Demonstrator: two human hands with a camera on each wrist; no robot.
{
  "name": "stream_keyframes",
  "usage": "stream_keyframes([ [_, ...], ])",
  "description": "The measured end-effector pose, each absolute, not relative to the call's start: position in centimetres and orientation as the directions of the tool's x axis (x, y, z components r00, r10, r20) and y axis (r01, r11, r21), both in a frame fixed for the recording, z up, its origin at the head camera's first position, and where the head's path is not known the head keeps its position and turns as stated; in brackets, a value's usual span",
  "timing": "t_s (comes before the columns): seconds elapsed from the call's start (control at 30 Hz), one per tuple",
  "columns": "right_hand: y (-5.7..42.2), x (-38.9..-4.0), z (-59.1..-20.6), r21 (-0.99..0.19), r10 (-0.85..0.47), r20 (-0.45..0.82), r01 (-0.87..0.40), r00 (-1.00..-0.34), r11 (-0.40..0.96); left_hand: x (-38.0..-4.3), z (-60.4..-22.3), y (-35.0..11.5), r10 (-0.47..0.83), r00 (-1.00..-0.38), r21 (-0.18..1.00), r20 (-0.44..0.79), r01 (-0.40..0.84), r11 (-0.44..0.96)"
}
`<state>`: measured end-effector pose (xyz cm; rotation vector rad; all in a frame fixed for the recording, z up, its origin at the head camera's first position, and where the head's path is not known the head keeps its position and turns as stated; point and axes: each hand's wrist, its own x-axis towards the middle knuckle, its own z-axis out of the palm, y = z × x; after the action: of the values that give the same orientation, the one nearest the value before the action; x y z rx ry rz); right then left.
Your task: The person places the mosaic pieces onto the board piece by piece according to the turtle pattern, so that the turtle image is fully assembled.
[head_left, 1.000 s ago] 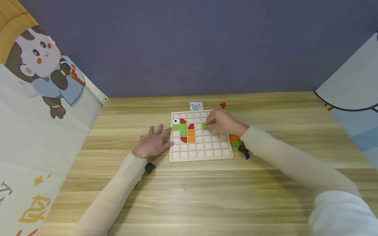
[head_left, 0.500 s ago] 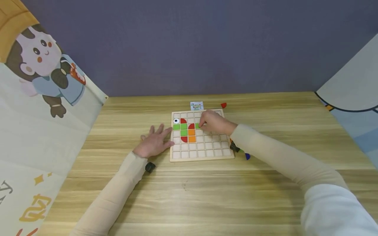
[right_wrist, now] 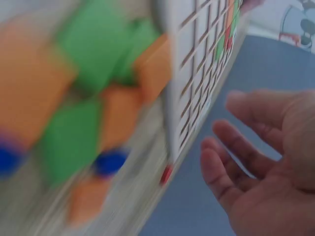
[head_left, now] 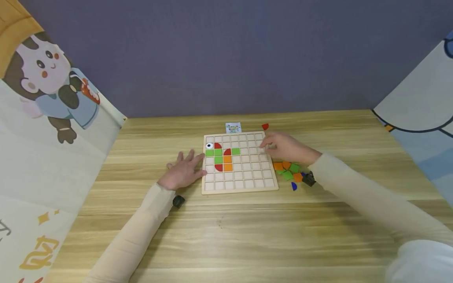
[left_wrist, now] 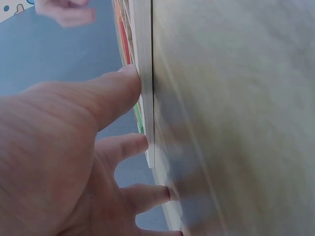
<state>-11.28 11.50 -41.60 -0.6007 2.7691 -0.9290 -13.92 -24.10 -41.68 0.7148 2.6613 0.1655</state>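
Observation:
A wooden grid board [head_left: 247,182] lies on the table, with red, green and orange tiles and a round eye tile [head_left: 209,146] set in its left cells. One green square tile [head_left: 235,151] sits just right of the upper red quarter-round tile [head_left: 227,152]. My left hand [head_left: 182,173] is spread out, thumb and index finger touching the board's left edge. Over the board's right edge hovers my right hand [head_left: 284,147], its fingers loosely bent and apart, nothing between them in the right wrist view.
Loose green, orange and blue tiles [head_left: 287,175] lie in a heap right of the board. A small picture card [head_left: 233,127] lies behind the board, and a red quarter-round tile [head_left: 265,126] rests near its far right corner. A dark wall [head_left: 247,59] rises behind the table.
My right hand put the green square tile into the cell beside the upper red tile, let go and moved right, off the middle of the board. My left hand stayed in place.

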Motion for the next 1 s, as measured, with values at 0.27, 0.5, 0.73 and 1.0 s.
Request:
stream_keyframes([
  [0.27, 15.8, -7.8, -43.4, -0.510, -0.489, 0.035, -0.436, -0.871, 0.741, -13.8, -41.5, -24.2, 0.497, -0.802, 0.212, -0.331, 0.449, 0.868],
  [0.5, 15.7, -6.6, -44.6, -0.523, -0.459, 0.075, -0.427, -0.885, 0.738, -13.7, -41.4, -24.1, 0.496, -0.800, 0.218, -0.338, 0.446, 0.868],
  [0.73, 15.2, -6.6, -44.9, -0.507, -0.412, 0.070, -0.388, -0.908, 0.770, -13.7, -41.3, -24.0, 0.495, -0.799, 0.208, -0.343, 0.449, 0.869],
  [1.0, 15.0, -7.2, -44.5, -0.459, -0.432, 0.190, -0.469, -0.881, 0.755, -13.7, -41.5, -24.0, 0.497, -0.801, 0.211, -0.335, 0.451, 0.868],
])
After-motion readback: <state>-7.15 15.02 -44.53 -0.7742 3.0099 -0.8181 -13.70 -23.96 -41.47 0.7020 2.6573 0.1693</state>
